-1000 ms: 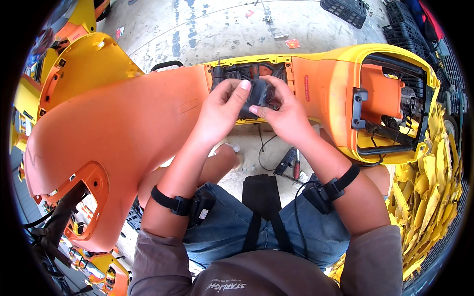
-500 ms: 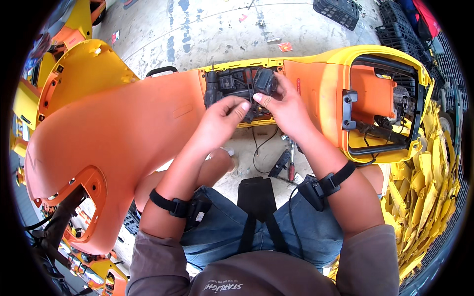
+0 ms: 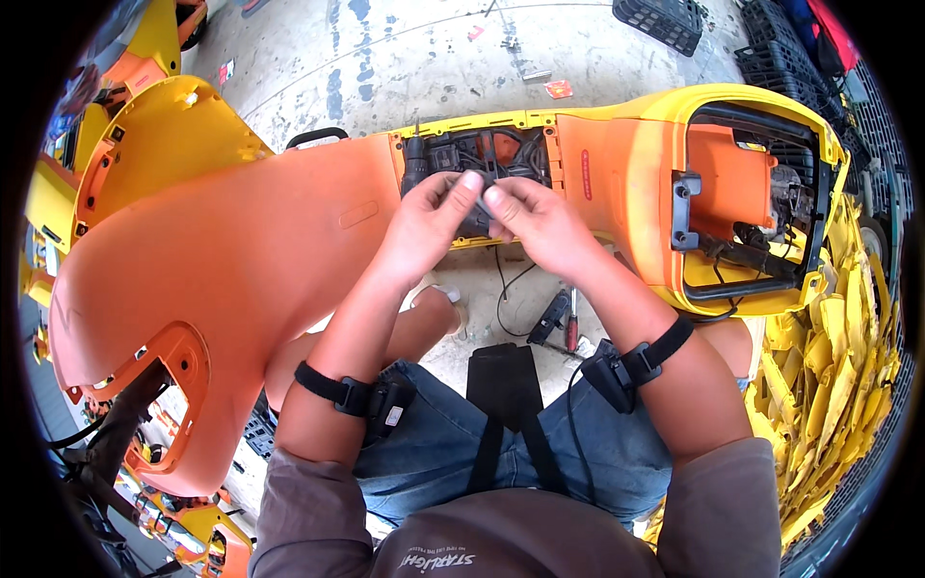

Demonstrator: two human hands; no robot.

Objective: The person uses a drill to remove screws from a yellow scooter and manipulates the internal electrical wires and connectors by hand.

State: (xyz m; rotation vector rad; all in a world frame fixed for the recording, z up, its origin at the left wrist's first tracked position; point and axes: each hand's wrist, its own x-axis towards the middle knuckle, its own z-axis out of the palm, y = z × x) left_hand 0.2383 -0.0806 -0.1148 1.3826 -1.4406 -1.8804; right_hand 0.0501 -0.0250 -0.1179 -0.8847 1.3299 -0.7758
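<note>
My left hand (image 3: pixel 436 217) and my right hand (image 3: pixel 541 222) meet fingertip to fingertip above an open compartment in an orange and yellow scooter body (image 3: pixel 289 193). Both are closed in a pinch. Between the fingertips is something small and dark, mostly hidden. A black power drill (image 3: pixel 414 164) lies at the compartment's left end, its bit pointing away from me; my left hand covers part of it. Dark cables (image 3: pixel 525 154) and black parts fill the rest of the compartment.
A red-handled screwdriver (image 3: pixel 571 332) and a black device (image 3: pixel 549 318) lie on the floor below the body. Yellow panels (image 3: pixel 829 385) are piled at the right. A black crate (image 3: pixel 660 24) stands at the far right. Another yellow shell (image 3: pixel 183 135) is at the left.
My right hand has moved left and nearer to me, away from a black block that no longer shows beside it. My hands now touch at the fingertips, and orange shows inside the compartment.
</note>
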